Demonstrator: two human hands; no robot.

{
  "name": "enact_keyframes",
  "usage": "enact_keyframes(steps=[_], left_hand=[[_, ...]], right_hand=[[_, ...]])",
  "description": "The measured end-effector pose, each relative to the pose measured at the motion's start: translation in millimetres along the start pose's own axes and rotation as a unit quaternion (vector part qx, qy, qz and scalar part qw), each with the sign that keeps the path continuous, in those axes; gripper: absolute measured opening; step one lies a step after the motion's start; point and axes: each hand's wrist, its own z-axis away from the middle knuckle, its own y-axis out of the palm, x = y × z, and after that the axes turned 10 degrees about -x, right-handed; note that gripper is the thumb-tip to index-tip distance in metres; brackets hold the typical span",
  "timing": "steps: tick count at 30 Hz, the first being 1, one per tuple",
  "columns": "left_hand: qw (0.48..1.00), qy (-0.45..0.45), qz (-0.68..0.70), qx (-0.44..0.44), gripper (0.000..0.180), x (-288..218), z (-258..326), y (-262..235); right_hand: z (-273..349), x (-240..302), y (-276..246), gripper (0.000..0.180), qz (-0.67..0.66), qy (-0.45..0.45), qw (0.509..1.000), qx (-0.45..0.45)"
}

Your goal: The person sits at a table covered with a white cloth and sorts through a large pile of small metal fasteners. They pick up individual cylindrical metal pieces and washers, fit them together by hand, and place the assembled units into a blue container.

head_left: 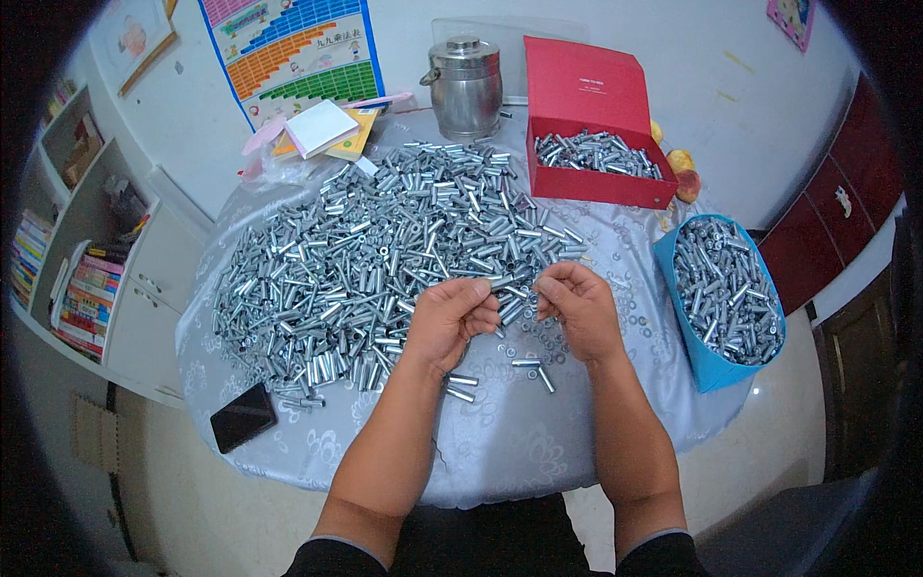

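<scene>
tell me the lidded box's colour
The lidded box is red, best seen in the head view.

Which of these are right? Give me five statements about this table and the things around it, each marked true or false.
1. A dark flat device lies on the table. True.
2. The red box has its lid raised. True.
3. The blue container is empty. False: many metal pieces fill the blue container.
4. The left hand is inside the red box. False: the left hand is over the table, close to the right hand.
5. A silvery lidded pot stands behind the big heap. True.
</scene>
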Motion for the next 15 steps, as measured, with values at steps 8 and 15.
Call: enact_keyframes(steps=[8,15], left_hand=[[1.000,-0.008,-0.013,0.019,0.018,-1.0,3.5,4.2],[1.000,-0.013,-0.016,0.018,0.018,-0.7,3.7,4.7]], right_hand=[[0.9,-3.8,5.0,0.011,-0.019,0.008,1.000,0.014],[3.8,-2.2,9.0,0.015,0.044,-0.023,0.999,-0.004]])
